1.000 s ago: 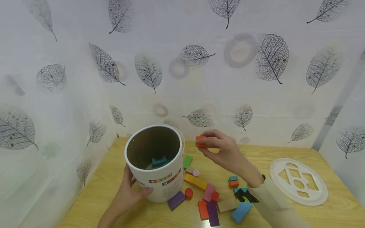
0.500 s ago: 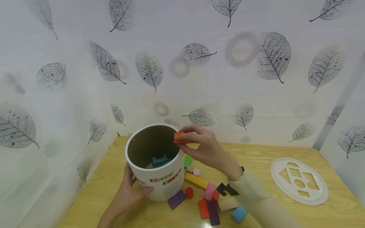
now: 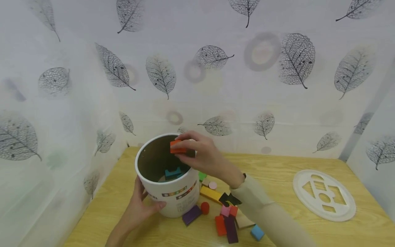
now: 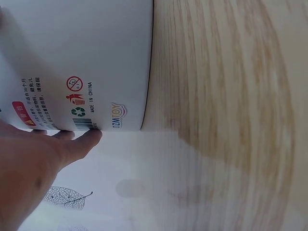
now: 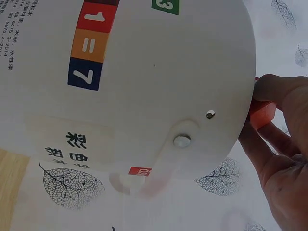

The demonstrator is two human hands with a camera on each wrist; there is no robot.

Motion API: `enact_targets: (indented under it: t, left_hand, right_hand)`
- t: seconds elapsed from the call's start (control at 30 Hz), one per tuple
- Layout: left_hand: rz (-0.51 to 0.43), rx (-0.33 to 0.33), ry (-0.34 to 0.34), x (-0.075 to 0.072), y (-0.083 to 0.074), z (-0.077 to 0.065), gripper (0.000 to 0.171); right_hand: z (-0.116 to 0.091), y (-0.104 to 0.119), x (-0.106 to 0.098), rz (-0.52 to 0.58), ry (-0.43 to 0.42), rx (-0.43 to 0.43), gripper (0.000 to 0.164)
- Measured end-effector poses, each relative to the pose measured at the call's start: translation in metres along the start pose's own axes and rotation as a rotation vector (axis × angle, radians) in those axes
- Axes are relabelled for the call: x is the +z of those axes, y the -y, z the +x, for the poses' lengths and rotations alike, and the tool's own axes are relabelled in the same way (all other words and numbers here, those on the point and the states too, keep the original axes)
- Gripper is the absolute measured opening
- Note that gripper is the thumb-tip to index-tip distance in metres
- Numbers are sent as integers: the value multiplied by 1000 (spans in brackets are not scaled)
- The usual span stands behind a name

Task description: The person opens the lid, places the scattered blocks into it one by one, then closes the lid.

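Note:
A tall white toy-block bucket (image 3: pixel 182 195) stands on the table, its mouth tilted into view. Inside it, teal blocks (image 3: pixel 172 173) show near the bottom. My left hand (image 3: pixel 140 209) rests spread against the bucket's left side, thumb toward the front; its fingertips touch the printed wall in the left wrist view. Over the bucket's mouth, near the right rim, my right hand (image 3: pixel 203 154) pinches an orange block (image 3: pixel 177 146) between thumb and fingers. The right wrist view shows that orange block (image 5: pixel 262 114) beside the rim, partly hidden by the bucket.
Several loose blocks lie right of the bucket, among them a purple block (image 3: pixel 191 215), a red cylinder (image 3: pixel 205 208), a yellow bar (image 3: pixel 211 194) and a blue block (image 3: pixel 257 232). A translucent lid (image 3: pixel 340 216) with shaped holes lies farther right. Leaf-patterned sheeting (image 3: pixel 197 99) hangs behind.
My right hand has moved left with the orange block, from beside the bucket to over its mouth. My left hand and the bucket have stayed in place.

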State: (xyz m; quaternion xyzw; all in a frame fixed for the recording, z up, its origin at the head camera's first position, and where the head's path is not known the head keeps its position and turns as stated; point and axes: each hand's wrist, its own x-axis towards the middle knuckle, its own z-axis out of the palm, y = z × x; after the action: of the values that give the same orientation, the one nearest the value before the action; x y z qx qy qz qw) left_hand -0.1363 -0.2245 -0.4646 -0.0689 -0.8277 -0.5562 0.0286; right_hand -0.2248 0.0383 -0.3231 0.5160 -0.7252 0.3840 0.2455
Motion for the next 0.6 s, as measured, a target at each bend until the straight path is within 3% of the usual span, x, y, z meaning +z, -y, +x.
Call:
enact_targets:
  t: [0.3,0.6]
  left_hand:
    - [-12,14,-5,0,-1,-1,123]
    - [-22,14,6,0,-1,0,123]
  right_hand:
    - [16,3,13,25,25,-10,24]
    - [19,3,19,34,52,14,24]
